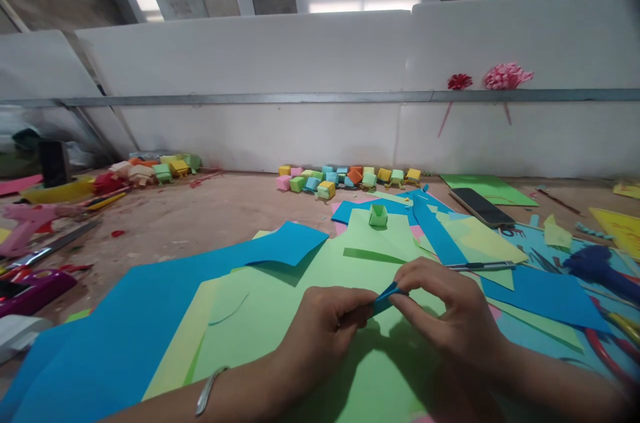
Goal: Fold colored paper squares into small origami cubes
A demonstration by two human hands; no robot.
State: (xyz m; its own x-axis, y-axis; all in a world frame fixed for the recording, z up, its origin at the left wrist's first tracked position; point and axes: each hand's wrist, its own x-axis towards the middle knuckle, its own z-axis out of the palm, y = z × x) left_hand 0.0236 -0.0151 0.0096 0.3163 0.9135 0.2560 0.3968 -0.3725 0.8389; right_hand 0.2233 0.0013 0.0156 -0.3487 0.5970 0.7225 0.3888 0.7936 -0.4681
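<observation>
Between my two hands is a small folded piece of blue paper (384, 301), held above a light green sheet (280, 316). My left hand (330, 320) pinches its left end between thumb and fingers. With thumb and forefinger, my right hand (440, 303) grips the upper right end of the same piece. Part of the blue paper is hidden by the fingertips. Beyond the hands, a small open green paper box (379, 215) sits on a green sheet. A pen (483, 266) lies just past my right hand.
Blue sheets (115, 303) spread at left. A row of small coloured paper cubes (345, 176) lines the wall, with more paper pieces (165, 170) at back left. At right are a phone (481, 207), a dark blue glue gun (600, 270) and red-handled scissors (607, 353). A pink glue gun (30, 223) lies far left.
</observation>
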